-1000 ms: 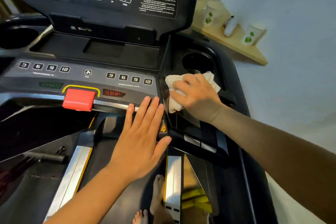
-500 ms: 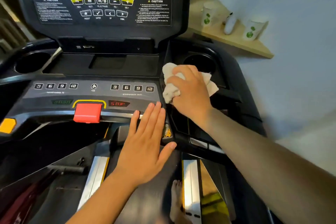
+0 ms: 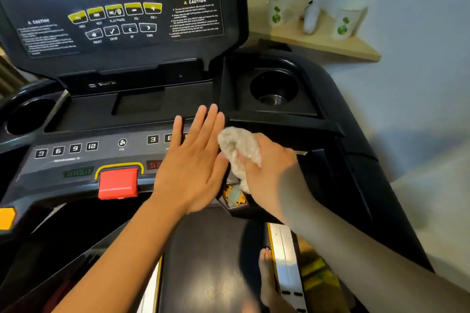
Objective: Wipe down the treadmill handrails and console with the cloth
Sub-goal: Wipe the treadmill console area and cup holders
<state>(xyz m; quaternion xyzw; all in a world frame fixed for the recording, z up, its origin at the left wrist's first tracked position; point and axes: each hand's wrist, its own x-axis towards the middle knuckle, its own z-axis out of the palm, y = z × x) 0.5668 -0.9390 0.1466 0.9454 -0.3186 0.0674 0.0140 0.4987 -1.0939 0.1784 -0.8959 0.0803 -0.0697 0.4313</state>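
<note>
Cloth [image 3: 239, 150], white and bunched into a wad, sits at the right end of the button strip [image 3: 76, 157] on the treadmill console [image 3: 142, 107], where the strip meets the right-hand tray; it is blurred, so its folds cannot be made out. The right hand [image 3: 274, 178] grasps it, fingers curled round the wad and pressing it onto the plastic. The left hand [image 3: 190, 168] lies released and flat on the same strip, fingers straight and together, covering some of the speed keys and part of the red stop readout. Its thumb edge is touching or just beside the wad, and I cannot tell which. A red safety key [image 3: 118, 183] sits left of that hand. No streaks, damp patches or dust lines show anywhere, so what has been cleaned cannot be read off the surfaces. Judging by where the wad is, the work looks to be in the console stage, at its right side near the right cup holder [image 3: 273, 87]. Left to do, as far as I can judge, are the upright display panel [image 3: 122, 20], the left cup holder [image 3: 28, 117], the strip under the flat hand, and the handrails. Of these only the black right side arm [image 3: 363, 155] is in view, with nothing on it. Off the machine, a wooden shelf [image 3: 330, 44] carries two paper cups [image 3: 277, 10].
</note>
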